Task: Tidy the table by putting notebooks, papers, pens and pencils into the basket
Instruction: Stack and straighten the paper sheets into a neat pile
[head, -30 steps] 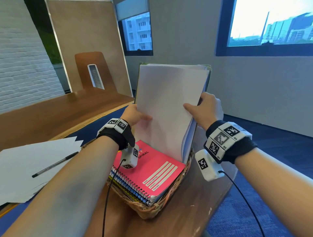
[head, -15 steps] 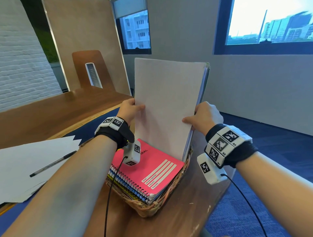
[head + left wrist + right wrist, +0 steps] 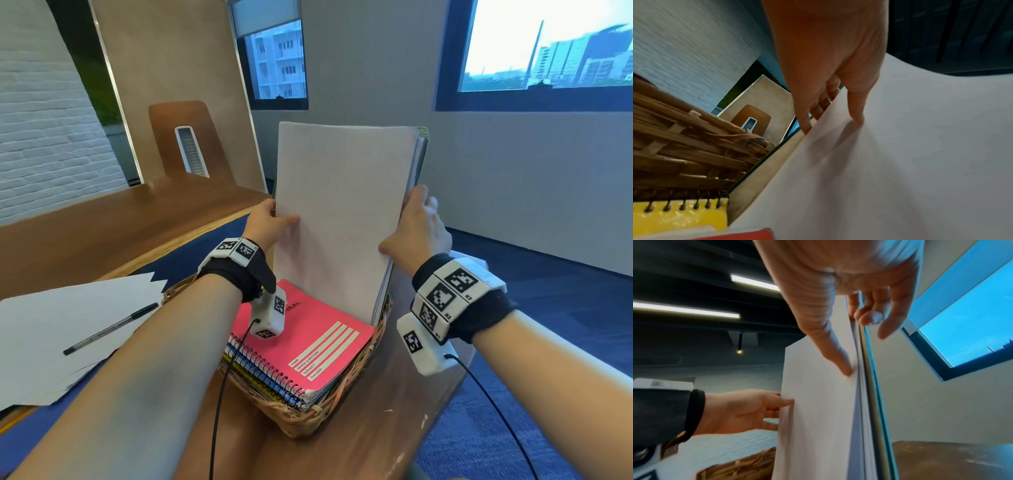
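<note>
Upright in the basket [image 3: 301, 419]: papers [image 3: 339, 219] behind pink notebook [image 3: 308, 339].

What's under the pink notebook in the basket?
Under the pink notebook more spiral notebooks are stacked, blue and yellow edges showing; the left wrist view shows a yellow cover. The basket holds them. How many there are, and the basket's bottom, are covered.
</note>
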`<state>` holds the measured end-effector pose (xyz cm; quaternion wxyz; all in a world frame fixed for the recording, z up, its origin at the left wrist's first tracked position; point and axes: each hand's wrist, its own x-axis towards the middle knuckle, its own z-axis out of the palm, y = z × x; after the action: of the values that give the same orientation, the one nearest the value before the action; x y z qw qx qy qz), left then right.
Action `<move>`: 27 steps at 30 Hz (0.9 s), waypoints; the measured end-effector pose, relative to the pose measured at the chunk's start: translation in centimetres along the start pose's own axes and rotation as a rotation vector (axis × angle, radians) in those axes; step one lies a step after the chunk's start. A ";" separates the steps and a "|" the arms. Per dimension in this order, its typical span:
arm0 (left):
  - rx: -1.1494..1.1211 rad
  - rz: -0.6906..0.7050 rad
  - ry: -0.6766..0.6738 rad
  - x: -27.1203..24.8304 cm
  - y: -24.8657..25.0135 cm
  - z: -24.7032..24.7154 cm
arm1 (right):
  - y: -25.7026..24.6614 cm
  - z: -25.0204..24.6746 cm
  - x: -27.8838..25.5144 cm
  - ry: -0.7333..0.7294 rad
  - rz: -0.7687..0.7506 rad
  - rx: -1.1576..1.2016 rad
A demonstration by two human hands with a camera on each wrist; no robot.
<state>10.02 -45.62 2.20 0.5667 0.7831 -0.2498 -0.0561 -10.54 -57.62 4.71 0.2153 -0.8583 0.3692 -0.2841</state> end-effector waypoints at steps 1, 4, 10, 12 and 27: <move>0.020 -0.004 0.008 0.0 0.0 -0.1 | -0.1 0.0 0.1 0.034 -0.007 0.030; 0.054 -0.026 0.035 -0.1 -0.1 -0.3 | 0.0 -0.1 0.4 0.123 -0.065 0.101; 0.158 -0.054 0.045 -1.0 -0.2 -0.3 | -0.1 0.5 0.8 0.181 -0.037 0.157; 0.265 0.062 -0.012 -1.9 0.4 0.4 | 0.1 0.6 0.7 0.125 0.006 0.253; 0.808 0.034 -1.243 -5.4 2.4 7.5 | -0.1 1.3 1.1 0.057 0.102 0.442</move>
<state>1.73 -50.12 0.73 -0.0105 0.7504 -0.5380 -0.3839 -8.98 -58.23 4.12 0.4017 -0.7621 0.3469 -0.3708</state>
